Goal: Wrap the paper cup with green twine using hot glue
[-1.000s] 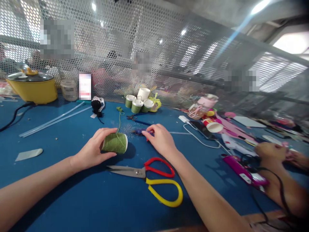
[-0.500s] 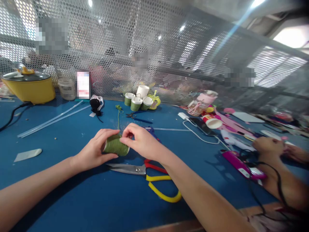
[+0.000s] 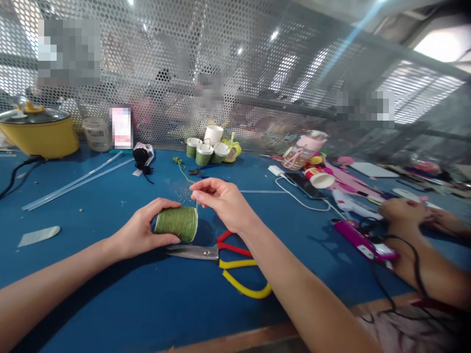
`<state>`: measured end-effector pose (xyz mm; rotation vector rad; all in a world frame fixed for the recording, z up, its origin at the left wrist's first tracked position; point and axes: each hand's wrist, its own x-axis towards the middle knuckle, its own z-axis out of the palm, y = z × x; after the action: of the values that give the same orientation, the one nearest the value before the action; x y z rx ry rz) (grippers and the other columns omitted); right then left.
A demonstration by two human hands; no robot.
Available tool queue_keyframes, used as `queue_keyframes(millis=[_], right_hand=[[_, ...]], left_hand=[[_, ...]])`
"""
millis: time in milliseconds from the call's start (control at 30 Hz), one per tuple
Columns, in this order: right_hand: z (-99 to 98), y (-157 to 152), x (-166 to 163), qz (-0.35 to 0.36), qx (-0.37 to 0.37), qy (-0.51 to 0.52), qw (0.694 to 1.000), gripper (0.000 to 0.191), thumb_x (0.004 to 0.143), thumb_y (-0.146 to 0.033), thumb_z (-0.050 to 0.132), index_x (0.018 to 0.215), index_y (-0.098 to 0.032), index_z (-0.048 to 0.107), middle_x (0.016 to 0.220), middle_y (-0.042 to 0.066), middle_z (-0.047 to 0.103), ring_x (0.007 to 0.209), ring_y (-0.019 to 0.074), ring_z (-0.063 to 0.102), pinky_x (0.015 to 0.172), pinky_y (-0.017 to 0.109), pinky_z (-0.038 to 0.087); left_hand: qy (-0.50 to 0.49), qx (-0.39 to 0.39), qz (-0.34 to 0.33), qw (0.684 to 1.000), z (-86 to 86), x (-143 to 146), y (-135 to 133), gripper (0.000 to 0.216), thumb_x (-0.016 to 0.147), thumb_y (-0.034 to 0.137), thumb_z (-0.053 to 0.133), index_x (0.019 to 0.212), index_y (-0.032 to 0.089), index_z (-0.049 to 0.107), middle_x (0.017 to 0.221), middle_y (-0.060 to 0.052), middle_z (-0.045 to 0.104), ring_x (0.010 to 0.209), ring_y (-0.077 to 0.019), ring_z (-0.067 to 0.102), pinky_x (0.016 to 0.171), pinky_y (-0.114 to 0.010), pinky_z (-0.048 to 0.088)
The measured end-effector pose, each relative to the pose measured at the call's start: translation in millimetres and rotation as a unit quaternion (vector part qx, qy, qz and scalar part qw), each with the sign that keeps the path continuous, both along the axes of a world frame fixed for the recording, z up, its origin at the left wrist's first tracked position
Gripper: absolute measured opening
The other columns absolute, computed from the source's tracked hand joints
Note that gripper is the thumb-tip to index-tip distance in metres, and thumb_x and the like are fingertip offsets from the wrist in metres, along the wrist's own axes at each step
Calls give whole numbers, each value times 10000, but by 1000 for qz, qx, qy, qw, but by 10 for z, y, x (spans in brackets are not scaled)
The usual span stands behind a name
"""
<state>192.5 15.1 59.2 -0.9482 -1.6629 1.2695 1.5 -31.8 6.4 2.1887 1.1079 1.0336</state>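
A: In the head view, how is the left hand (image 3: 134,233) managing that green spool (image 3: 176,224)?

B: Its fingers are clamping around the spool's left end, thumb underneath, the others over the top. The spool is lying on its side. Whether it is resting on the bench (image 3: 121,314) I cannot tell.

A: And the right hand (image 3: 228,203)?

B: It is hovering above and to the right of the spool, thumb and fingers meeting in a pinch on the green thread (image 3: 181,170). One short stretch is dropping to the spool's right end; the other is running beyond the spool to a small tangle (image 3: 178,160).

A: How would you be handling this?

B: I'd be gripping the spool firmly enough to stop it rolling, leaving its wound face free, and guiding the thread under light, even tension. I'd be watching that tangle, since it could be catching on the pliers (image 3: 200,171), which are lying beyond the spool, near the thread.

A: Anything closer?

B: The scissors (image 3: 207,252) are lying just on the near side of the spool, blades reaching toward the left hand. I'd be holding both thumb and thread clear of those edges.
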Motion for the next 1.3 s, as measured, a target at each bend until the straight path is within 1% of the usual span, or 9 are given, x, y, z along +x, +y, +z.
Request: queue_keyframes(millis=[233, 467, 633, 967, 1300], right_hand=[[-32, 15, -5, -12, 5, -1, 1000, 118, 641, -222, 671, 732, -172, 615, 670, -34, 610, 626, 80, 557, 641, 244, 455], [-109, 30, 28, -14, 18, -35, 999, 128, 659, -254, 659, 752, -176, 618, 710, -9, 641, 687, 110, 594, 713, 291, 461], [-147, 27, 34, -13, 25, -50, 998, 132, 657, -259, 666, 751, -178, 623, 724, -7, 649, 688, 111, 592, 713, 293, 468], [-159, -6, 33, -10, 33, -79, 996, 115, 679, -246, 652, 761, -171, 624, 730, 3, 649, 678, 108, 583, 693, 278, 467], [-139, -17, 23, -12, 32, -97, 995, 96, 684, -217, 642, 760, -159, 630, 715, 5, 647, 659, 108, 578, 669, 270, 463]], left_hand=[[2, 11, -11, 1000, 38, 16, -30, 470, 710, 331, 659, 1115, 199, 459, 1071, -78, 547, 955, -217, 547, 835, -353, 455], [-14, 18, -32, 999, 38, 8, -34, 474, 719, 315, 654, 1131, 208, 443, 1092, -88, 525, 1004, -228, 520, 862, -357, 439], [-20, 32, -41, 998, 32, -1, -38, 482, 716, 319, 658, 1136, 216, 446, 1103, -98, 522, 1029, -248, 511, 871, -377, 436], [-21, 54, -54, 997, 23, -8, -42, 490, 721, 290, 663, 1150, 215, 439, 1114, -101, 515, 1044, -233, 500, 886, -354, 425], [-23, 49, -57, 997, 10, -10, -27, 501, 720, 286, 668, 1157, 213, 434, 1123, -96, 503, 1059, -229, 485, 900, -347, 412]])
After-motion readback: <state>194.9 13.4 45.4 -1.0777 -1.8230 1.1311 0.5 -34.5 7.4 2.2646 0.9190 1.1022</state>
